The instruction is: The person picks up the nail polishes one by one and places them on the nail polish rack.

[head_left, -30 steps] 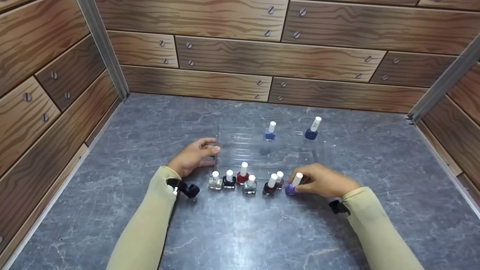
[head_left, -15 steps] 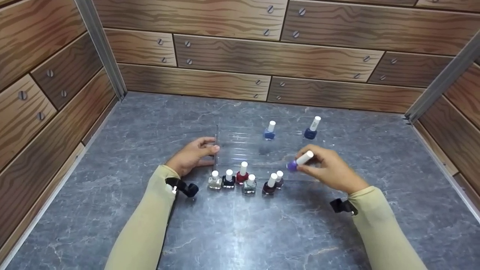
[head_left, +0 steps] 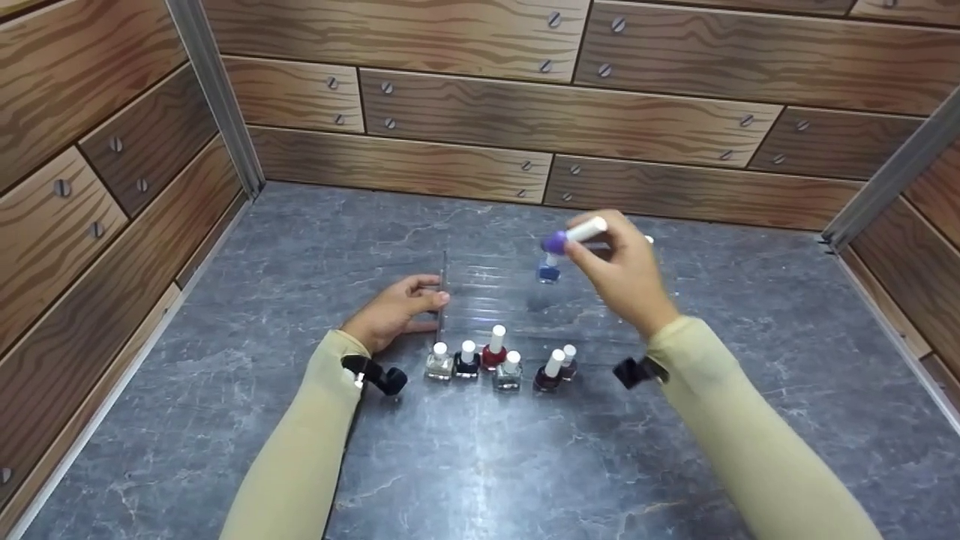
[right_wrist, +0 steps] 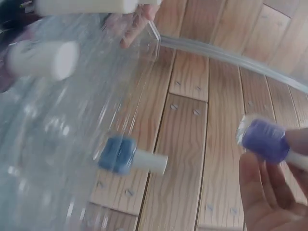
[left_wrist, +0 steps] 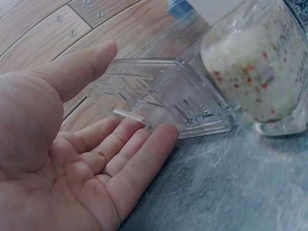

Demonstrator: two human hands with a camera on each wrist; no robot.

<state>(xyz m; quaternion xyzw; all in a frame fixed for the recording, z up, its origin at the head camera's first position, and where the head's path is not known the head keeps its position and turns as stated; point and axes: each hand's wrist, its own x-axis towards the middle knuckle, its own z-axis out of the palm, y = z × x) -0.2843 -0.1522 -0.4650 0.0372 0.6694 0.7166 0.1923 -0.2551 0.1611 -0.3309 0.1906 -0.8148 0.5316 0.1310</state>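
Note:
My right hand pinches a purple nail polish bottle with a white cap. It is raised and tilted, overlapping a blue nail polish bottle at the back of a clear plastic rack. In the right wrist view the purple bottle shows between thumb and fingers, apart from the blue one. My left hand rests against the rack's left end; the left wrist view shows extended fingers touching the clear plastic. Behind my right hand, only a white cap of another bottle shows.
Along the rack's front stand several nail polish bottles: a glittery pale one, a black one, a red one, a grey glittery one and two dark ones. Wood-patterned walls enclose the grey marbled tabletop.
My right hand has lifted the purple bottle from the right end of the front row and carried it up and back, toward the blue bottle. The left hand stays at the rack's end.

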